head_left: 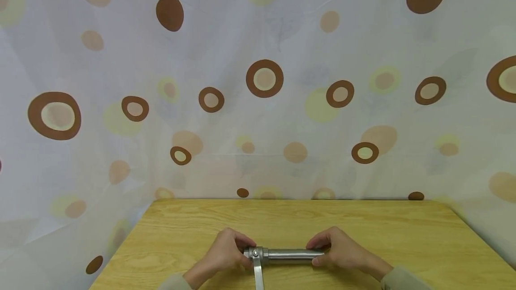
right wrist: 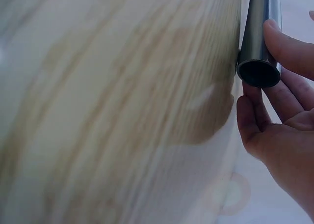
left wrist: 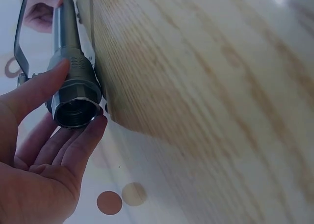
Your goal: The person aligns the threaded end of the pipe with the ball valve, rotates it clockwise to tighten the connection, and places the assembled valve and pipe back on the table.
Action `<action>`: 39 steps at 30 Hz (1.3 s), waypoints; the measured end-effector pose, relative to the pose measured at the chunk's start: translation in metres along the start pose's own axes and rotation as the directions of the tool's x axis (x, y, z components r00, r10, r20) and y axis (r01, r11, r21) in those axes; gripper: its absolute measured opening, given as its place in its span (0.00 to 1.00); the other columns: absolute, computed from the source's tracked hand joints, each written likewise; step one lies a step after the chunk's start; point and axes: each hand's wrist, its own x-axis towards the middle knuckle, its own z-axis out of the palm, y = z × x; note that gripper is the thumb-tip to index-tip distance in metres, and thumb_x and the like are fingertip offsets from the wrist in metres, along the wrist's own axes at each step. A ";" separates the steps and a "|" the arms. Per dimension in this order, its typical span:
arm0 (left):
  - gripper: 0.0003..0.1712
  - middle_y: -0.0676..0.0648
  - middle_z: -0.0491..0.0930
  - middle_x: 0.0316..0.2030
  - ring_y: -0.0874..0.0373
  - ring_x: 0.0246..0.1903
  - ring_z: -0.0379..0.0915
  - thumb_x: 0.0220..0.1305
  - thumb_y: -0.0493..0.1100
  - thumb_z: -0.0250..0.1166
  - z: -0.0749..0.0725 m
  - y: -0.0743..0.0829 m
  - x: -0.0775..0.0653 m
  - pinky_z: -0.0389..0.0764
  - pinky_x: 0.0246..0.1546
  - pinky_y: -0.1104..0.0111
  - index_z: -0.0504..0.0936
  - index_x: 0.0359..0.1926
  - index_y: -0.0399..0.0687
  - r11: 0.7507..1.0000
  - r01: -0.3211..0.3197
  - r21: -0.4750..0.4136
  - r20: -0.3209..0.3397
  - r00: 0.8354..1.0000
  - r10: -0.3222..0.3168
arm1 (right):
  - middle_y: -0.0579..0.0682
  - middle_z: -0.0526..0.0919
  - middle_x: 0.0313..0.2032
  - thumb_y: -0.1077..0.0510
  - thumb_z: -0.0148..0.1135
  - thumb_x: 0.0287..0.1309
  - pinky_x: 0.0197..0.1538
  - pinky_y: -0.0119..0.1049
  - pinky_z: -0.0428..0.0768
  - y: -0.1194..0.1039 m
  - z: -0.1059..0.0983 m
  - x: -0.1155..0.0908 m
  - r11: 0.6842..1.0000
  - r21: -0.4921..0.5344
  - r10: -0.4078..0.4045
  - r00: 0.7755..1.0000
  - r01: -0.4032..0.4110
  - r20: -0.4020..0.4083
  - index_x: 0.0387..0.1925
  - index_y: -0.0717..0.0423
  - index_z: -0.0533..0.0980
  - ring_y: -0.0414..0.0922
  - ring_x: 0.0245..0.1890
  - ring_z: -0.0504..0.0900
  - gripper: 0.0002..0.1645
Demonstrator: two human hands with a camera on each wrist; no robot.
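A metal ball valve (head_left: 261, 251) and a steel pipe (head_left: 291, 256) form one straight piece, lying crosswise low in the head view. The valve's flat lever (head_left: 258, 275) points toward the person. My left hand (head_left: 225, 250) grips the valve at its left end, thumb on the near side and fingers on the far side. In the left wrist view the valve's threaded opening (left wrist: 76, 113) faces the camera. At the other end, my right hand (head_left: 342, 250) holds the pipe between thumb and fingers. Its open round end (right wrist: 259, 72) shows in the right wrist view.
Under the hands is a wood-grain table (head_left: 193, 218). A pale curtain (head_left: 282, 115) with brown, peach and yellow circles hangs behind the table's far edge and along both sides.
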 end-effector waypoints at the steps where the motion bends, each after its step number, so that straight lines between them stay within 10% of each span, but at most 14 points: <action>1: 0.25 0.49 0.90 0.34 0.56 0.36 0.86 0.34 0.21 0.80 0.000 0.000 0.000 0.87 0.41 0.65 0.93 0.39 0.41 1.000 -0.001 0.006 -0.001 1.000 0.001 | 0.52 0.90 0.46 0.65 0.79 0.57 0.49 0.33 0.84 0.000 0.000 0.000 1.000 -0.004 0.000 1.000 0.000 -0.001 0.49 0.63 0.87 0.51 0.47 0.87 0.18; 33: 0.23 0.46 0.91 0.38 0.53 0.39 0.88 0.39 0.25 0.82 0.003 -0.002 -0.006 0.89 0.45 0.61 0.92 0.42 0.38 1.000 0.014 -0.026 0.027 1.000 -0.013 | 0.58 0.88 0.49 0.66 0.77 0.58 0.49 0.34 0.83 -0.001 -0.001 -0.006 1.000 0.017 0.019 1.000 -0.018 -0.016 0.53 0.71 0.83 0.52 0.49 0.85 0.22; 39: 0.30 0.38 0.88 0.50 0.44 0.50 0.86 0.46 0.26 0.82 -0.009 0.000 -0.009 0.88 0.50 0.57 0.87 0.54 0.30 0.997 0.035 -0.069 0.115 0.993 -0.027 | 0.61 0.86 0.52 0.62 0.71 0.67 0.47 0.35 0.83 -0.008 -0.010 -0.007 1.000 0.028 -0.003 0.999 0.004 -0.035 0.59 0.71 0.80 0.51 0.47 0.83 0.23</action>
